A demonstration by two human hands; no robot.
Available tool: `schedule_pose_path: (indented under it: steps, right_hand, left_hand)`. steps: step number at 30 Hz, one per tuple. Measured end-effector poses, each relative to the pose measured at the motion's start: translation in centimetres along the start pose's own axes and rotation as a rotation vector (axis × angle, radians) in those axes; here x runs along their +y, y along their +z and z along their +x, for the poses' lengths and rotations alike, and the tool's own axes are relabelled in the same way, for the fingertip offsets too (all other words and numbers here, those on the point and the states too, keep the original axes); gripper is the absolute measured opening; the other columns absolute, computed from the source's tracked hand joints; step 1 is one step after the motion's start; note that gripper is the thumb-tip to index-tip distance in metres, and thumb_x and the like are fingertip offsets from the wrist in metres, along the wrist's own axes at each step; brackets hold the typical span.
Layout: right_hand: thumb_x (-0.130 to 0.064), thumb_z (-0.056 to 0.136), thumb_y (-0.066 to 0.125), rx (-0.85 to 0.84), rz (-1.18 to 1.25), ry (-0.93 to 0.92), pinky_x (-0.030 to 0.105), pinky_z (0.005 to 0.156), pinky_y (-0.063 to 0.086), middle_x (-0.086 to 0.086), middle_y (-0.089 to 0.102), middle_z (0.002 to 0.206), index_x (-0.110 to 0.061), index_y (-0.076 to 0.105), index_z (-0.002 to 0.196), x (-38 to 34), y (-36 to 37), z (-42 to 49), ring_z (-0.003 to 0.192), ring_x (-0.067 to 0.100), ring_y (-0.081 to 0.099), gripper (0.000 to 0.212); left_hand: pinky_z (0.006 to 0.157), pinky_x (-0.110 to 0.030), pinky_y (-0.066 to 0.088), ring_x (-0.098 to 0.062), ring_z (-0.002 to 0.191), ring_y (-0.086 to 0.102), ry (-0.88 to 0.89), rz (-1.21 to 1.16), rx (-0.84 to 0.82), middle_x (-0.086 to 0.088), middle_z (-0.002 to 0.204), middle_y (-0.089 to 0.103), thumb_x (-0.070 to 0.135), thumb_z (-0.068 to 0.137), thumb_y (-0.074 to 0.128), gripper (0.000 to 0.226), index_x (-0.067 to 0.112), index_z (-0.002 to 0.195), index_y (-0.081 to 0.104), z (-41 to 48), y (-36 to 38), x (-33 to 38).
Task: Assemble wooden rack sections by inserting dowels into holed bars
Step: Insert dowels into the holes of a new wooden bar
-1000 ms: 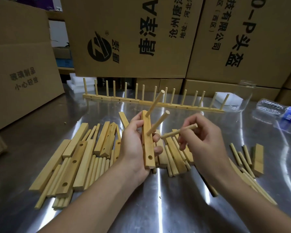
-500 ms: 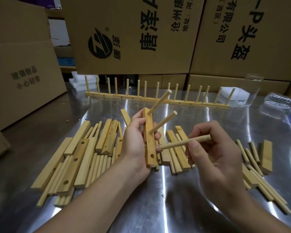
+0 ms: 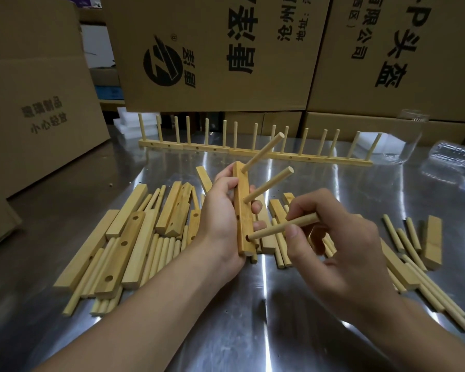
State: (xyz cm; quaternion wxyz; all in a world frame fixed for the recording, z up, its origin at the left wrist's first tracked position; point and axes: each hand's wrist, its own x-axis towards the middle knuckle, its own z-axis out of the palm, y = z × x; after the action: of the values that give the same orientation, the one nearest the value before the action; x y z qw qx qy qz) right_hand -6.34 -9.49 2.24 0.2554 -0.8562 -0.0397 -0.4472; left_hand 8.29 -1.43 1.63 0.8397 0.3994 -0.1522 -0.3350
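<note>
at the far left a plain cardboard box [image 3: 38,103] stands on the steel table [image 3: 253,331]. just right of it, left of centre, lies a loose pile of holed bars and dowels [image 3: 124,245], with bars lying on top of dowels and most pieces running near to far. along the far side a row of finished rack sections [image 3: 253,153] stands end to end, pegs upright, in front of large printed cartons [image 3: 212,49].

in the middle the left hand [image 3: 220,218] grips the holed bar [image 3: 243,210] from its left side, fingers wrapped behind it with the tips showing at its right edge. the bar is held above the table, roughly upright. two dowels already sit in it, the top dowel [image 3: 263,151] and the middle dowel [image 3: 269,187], both slanting up to the right.

just right of the bar, the right hand [image 3: 341,245] pinches a third dowel [image 3: 282,229] between thumb and fingers, the other fingers curled. the dowel's left tip meets the bar's lowest hole; how deep it sits cannot be told.

below the hands more bars [image 3: 275,212] lie flat. further right a smaller scatter of dowels [image 3: 393,233] and a short bar [image 3: 433,245] lie on the table. at the far right a clear plastic bottle [image 3: 451,159] lies on its side.
</note>
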Motion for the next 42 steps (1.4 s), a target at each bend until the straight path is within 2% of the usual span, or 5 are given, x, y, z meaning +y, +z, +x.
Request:
schedule_pose_path:
  steps: [2, 18, 26, 34, 42]
  right_hand:
    - [-0.024, 0.096, 0.061, -0.009, -0.006, -0.008, 0.018, 0.052, 0.043, -0.021, 0.057, 0.079, -0.016, 0.059, 0.096, 0.0, 0.0, 0.0, 0.063, 0.005, 0.059, 0.008]
    - [-0.023, 0.098, 0.060, -0.065, -0.022, -0.056, 0.009, 0.059, 0.040, -0.032, 0.052, 0.085, -0.016, 0.060, 0.099, 0.0, -0.2, 0.0, 0.067, -0.002, 0.057, 0.007]
    - [-0.024, 0.098, 0.062, -0.083, 0.029, 0.038, 0.010, 0.060, 0.041, -0.023, 0.059, 0.079, -0.016, 0.064, 0.098, 0.0, -0.4, 0.3, 0.068, 0.005, 0.062, 0.009]
    - [-0.025, 0.099, 0.069, -0.154, 0.033, 0.092, 0.038, 0.051, 0.051, -0.012, 0.068, 0.077, -0.021, 0.067, 0.101, 0.3, -1.3, 0.7, 0.062, 0.019, 0.066, 0.005]
    - [-0.030, 0.101, 0.070, -0.226, 0.082, 0.156, 0.040, 0.057, 0.057, -0.012, 0.072, 0.080, -0.023, 0.066, 0.097, 0.6, -1.9, 1.0, 0.068, 0.019, 0.071, 0.009]
  left_hand:
    - [0.042, -0.025, 0.043, -0.012, 0.057, 0.056, 0.002, 0.001, -0.004, 0.001, 0.070, 0.059, 0.029, 0.109, 0.042, 0.034, 0.038, 0.134, 0.064, 0.0, 0.0, 0.0]
    - [0.042, -0.024, 0.043, -0.010, 0.056, 0.056, 0.028, 0.033, 0.005, 0.000, 0.073, 0.061, 0.029, 0.110, 0.041, 0.032, 0.038, 0.130, 0.064, -0.2, 0.0, 0.1]
    - [0.042, -0.023, 0.041, -0.009, 0.056, 0.054, 0.042, 0.040, -0.004, 0.001, 0.073, 0.060, 0.028, 0.111, 0.040, 0.033, 0.040, 0.133, 0.062, -0.4, 0.2, 0.2]
    - [0.044, -0.022, 0.039, -0.009, 0.057, 0.053, 0.054, 0.017, 0.018, 0.002, 0.074, 0.058, 0.028, 0.111, 0.041, 0.033, 0.039, 0.133, 0.062, -0.5, 0.0, 0.6]
    - [0.042, -0.022, 0.040, -0.008, 0.056, 0.052, 0.082, 0.012, 0.039, 0.003, 0.072, 0.056, 0.027, 0.111, 0.040, 0.032, 0.039, 0.131, 0.062, -0.7, 0.1, 0.5]
